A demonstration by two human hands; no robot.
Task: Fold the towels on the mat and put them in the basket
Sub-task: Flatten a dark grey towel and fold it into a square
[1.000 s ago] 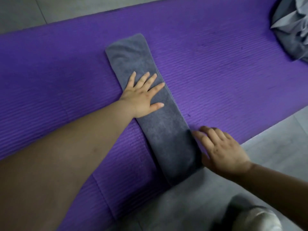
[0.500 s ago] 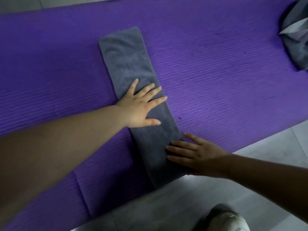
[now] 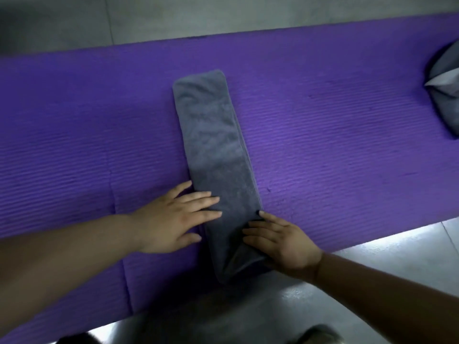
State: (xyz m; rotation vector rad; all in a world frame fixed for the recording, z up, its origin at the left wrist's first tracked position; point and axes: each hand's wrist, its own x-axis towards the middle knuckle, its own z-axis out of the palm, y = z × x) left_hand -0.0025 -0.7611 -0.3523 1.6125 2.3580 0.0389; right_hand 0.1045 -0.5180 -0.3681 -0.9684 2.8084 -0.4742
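A grey towel point(image 3: 213, 145), folded into a long narrow strip, lies across the purple mat point(image 3: 335, 145), running from the far side toward me. My left hand point(image 3: 171, 219) lies flat with straight fingers, fingertips touching the strip's left edge near its near end. My right hand point(image 3: 280, 239) rests on the strip's near right edge with fingers stretched out over the cloth; the near end is slightly rumpled under it. No basket is in view.
A heap of other grey towels point(image 3: 444, 88) lies on the mat at the far right edge of view. Grey tiled floor point(image 3: 372, 269) borders the mat on the near and far sides.
My left hand has slid from the strip's middle down toward its near end and off to its left edge. My right hand stays at the near right edge. The view has shifted.
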